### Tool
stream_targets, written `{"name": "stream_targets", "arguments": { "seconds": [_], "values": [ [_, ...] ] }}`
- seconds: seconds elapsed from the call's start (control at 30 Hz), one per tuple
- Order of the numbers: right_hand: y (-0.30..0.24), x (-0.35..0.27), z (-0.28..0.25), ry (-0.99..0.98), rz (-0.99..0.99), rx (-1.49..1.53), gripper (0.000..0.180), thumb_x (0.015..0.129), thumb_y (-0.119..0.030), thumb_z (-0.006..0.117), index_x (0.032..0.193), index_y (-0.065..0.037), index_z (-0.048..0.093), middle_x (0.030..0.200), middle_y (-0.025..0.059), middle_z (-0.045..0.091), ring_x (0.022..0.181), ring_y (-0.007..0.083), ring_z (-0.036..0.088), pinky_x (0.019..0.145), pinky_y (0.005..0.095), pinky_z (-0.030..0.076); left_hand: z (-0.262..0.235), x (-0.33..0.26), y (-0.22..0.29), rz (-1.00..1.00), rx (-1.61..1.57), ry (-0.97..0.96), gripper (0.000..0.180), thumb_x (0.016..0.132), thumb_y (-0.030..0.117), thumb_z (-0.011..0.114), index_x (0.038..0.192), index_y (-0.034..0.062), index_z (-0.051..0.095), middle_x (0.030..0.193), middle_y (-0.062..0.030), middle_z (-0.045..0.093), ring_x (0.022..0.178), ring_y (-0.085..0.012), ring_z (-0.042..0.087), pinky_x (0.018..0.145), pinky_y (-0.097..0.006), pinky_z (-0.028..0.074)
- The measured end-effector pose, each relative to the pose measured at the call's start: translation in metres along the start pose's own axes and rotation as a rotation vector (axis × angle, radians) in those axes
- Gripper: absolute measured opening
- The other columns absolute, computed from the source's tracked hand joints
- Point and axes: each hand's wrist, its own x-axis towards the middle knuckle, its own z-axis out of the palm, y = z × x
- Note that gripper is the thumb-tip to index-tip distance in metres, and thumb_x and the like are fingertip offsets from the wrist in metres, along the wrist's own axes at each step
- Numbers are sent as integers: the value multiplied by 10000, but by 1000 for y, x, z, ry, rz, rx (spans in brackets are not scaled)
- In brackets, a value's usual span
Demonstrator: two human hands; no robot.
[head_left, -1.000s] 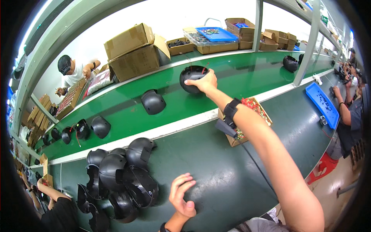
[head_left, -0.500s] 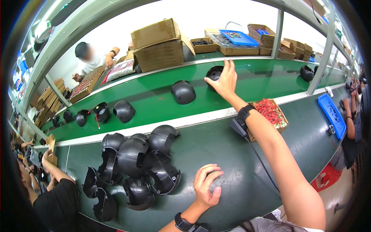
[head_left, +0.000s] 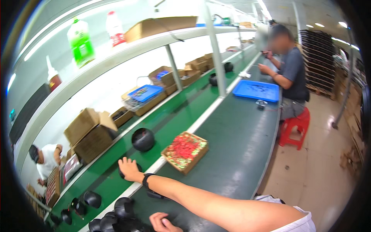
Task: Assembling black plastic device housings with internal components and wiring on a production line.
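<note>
My right hand [head_left: 130, 170] reaches over the green conveyor belt, its fingers wrapped over a black dome shell [head_left: 121, 173] that is mostly hidden beneath them. Farther up the belt sits a second, round black shell [head_left: 143, 139] with an opening in its top, apart from the hand. At the lower edge my left hand [head_left: 163, 222] hovers by the dark worktable, fingers loosely bent and empty, partly cut off by the frame. Beside it lies a pile of black shells [head_left: 123, 208], also cut off below.
A carton of red and pale small parts [head_left: 184, 151] sits by the belt's white rail. Several shells [head_left: 92, 199] lie down the belt. A blue tray [head_left: 256, 91] stands near a seated person [head_left: 290, 65] on a red stool [head_left: 295, 127]. A metal post [head_left: 216, 54] rises beside the belt.
The view has swung to the right, bringing the seated person into sight. My right hand has moved from the farther shell to the nearer one. My left hand has shifted toward the lower edge.
</note>
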Motion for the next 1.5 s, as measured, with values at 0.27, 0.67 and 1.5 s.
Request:
{"name": "stream_targets", "arguments": {
  "seconds": [0.27,0.67,1.5],
  "values": [
    [19,-77,-122,-152,-266,803,892,601,-146,806,1314,-34,281,1123,206,481,1021,336,536,881,453,446,3,0,-42,-469,-536,312,380,972,317,364,1079,-8,529,999,-151,555,883,-304,546,808,-388,468],
    [93,-226,-170,-276,-326,856,739,777,-320,745,1371,-57,396,1379,123,411,1327,288,317,1093,418,277,8,-12,-41,-840,-867,-355,380,934,312,491,1251,106,452,1070,-87,615,816,-264,650,586,-385,523],
    [48,-154,-116,-694,215,1532,510,962,-453,418,1234,-30,498,1203,133,543,1129,229,529,979,387,412,-14,10,-4,209,133,-216,406,571,215,799,902,69,614,1068,-96,590,1036,-336,496,891,-454,429]
  ]
}}
